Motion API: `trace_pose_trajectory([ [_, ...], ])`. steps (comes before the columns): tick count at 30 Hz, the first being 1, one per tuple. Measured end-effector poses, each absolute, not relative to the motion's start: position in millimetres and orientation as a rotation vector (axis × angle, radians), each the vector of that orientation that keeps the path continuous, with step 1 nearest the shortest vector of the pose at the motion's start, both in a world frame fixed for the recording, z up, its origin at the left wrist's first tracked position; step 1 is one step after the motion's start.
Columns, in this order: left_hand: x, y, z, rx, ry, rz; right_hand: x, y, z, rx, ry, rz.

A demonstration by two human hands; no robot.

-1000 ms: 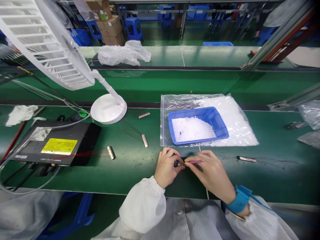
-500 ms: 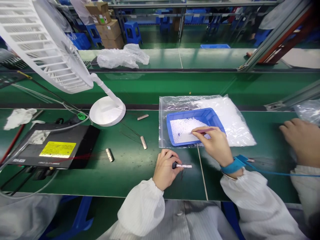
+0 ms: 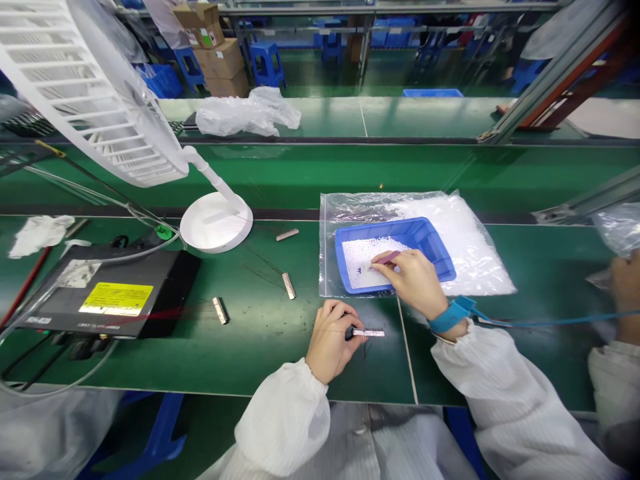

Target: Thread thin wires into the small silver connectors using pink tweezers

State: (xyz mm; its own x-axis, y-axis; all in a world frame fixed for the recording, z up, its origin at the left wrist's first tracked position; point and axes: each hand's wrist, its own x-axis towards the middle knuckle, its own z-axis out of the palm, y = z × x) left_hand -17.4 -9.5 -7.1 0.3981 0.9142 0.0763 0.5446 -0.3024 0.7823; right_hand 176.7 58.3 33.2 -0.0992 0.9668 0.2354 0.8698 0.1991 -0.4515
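Note:
My left hand rests on the green bench, its fingers closed on a small silvery bar with a black end. Thin dark wires trail from that bar. In my right hand I pinch pink tweezers, with their tips down among small white beads. The beads lie in a blue plastic tray, which sits on a clear bag of white material. A blue strap with a cord circles my right wrist. Similar bars lie to the left: one wired, others.
A white fan stands behind the bars on the left. Beside it sits a black box with a yellow label and cables. At the right edge is another person's hand. A metal post slants down at the back right.
My right hand and the tweezers have moved left, deeper over the beads. My left hand holds still with the bar. The other person's hand at the right has shifted right and down.

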Motion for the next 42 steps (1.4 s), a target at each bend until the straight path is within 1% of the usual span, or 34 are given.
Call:
trace_pose_trajectory([
  [13,-20,-10,-10,1.977,1.213,0.699,175,66,30,-1.711,-2.033,0.201],
  [18,-20,-10,-10,1.978,1.217,0.696,175,64,34,-1.666,-1.986,0.222],
  [24,-18,-10,-5,2.013,1.231,0.663,180,29,56,-1.459,-1.832,0.333],
  [27,-17,-10,-1,2.033,1.23,0.651,183,1,59,-1.418,-1.871,0.371],
  [33,-13,-9,1,2.024,1.265,0.622,177,-36,42,-1.4,-1.954,0.473],
  [42,-13,-7,3,2.003,1.265,0.572,164,-40,26,-1.374,-1.953,0.479],
])
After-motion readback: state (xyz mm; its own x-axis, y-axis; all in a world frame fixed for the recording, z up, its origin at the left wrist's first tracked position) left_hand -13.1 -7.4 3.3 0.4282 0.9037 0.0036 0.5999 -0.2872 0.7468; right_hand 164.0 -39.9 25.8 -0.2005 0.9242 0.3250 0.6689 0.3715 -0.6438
